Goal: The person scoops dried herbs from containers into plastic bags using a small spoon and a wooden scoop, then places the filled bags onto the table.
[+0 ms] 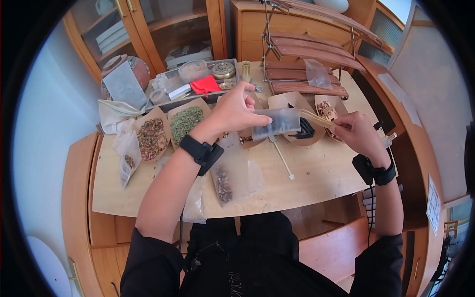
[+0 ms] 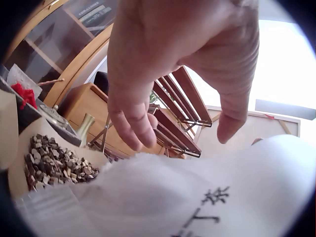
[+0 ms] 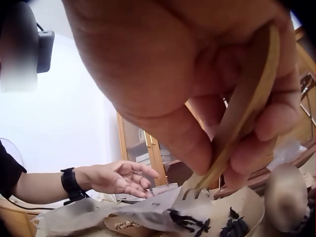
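Note:
My right hand [image 1: 354,131] pinches wooden tongs [image 3: 242,113], whose tips reach the mouth of a translucent bag [image 1: 284,121]. Dark strips [image 3: 187,220] show by the bag in the right wrist view. With fingers spread and slightly bent, my left hand [image 1: 230,111] is at the bag's other end; in the left wrist view, nothing is between its thumb and fingers, and printed characters mark the white bag [image 2: 163,192] below. Whether the thumb touches the bag, I cannot tell. A paper tray [image 1: 292,101] with black pieces [image 1: 306,129] lies beneath the tongs.
Other paper trays hold green leaves [image 1: 186,123], mixed dried bits [image 1: 152,138] and pale chips [image 1: 326,111]. Filled bags [image 1: 223,185] and a small white spoon [image 1: 283,157] lie nearer the front edge. Behind stand a grey tray [image 1: 170,103], a brass vase [image 1: 246,72] and a wooden rack [image 1: 307,49].

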`<state>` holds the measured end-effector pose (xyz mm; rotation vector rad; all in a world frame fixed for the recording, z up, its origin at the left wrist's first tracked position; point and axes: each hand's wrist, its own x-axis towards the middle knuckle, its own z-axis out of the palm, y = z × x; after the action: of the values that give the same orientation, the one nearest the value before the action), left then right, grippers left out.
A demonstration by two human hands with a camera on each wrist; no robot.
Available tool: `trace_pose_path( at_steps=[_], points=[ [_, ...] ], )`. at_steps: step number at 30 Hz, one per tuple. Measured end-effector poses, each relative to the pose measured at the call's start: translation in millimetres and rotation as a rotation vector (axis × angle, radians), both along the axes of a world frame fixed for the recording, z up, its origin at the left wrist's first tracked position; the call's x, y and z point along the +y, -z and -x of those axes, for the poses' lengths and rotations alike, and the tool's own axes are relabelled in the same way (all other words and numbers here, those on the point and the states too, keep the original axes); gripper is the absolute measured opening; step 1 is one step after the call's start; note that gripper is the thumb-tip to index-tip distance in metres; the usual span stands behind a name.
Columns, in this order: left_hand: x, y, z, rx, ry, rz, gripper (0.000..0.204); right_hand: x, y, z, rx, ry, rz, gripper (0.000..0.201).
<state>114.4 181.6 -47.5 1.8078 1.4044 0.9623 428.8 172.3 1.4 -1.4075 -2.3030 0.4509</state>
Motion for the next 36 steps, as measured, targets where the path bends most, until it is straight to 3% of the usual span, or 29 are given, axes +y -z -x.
trace_pose_path(
  at_steps=[2,5,7,10,24,30,36],
  points=[
    [-4,4,-7,-0.028,-0.011,0.048,0.1,2,1,3,-0.057,-0.074,-0.045,0.019],
    [1,-3,-21,0.171,0.064,-0.078,0.101,8,9,9,0.002,-0.062,-0.089,0.019],
    [4,-6,-28,0.458,0.157,-0.182,0.106,5,2,14,0.016,-0.028,-0.04,0.018],
    [12,-10,-32,0.535,0.245,-0.081,0.107,5,-9,16,0.002,-0.014,0.017,0.018],
    [21,-3,-23,0.4,0.248,-0.06,0.101,-5,-17,30,0.145,-0.067,0.007,0.019],
    [15,-4,-22,0.289,0.176,-0.097,0.09,-5,-29,16,0.228,0.024,0.021,0.02],
    [14,-6,-23,0.229,0.141,-0.084,0.087,4,-10,1,0.401,0.08,0.018,0.022]
  ],
)
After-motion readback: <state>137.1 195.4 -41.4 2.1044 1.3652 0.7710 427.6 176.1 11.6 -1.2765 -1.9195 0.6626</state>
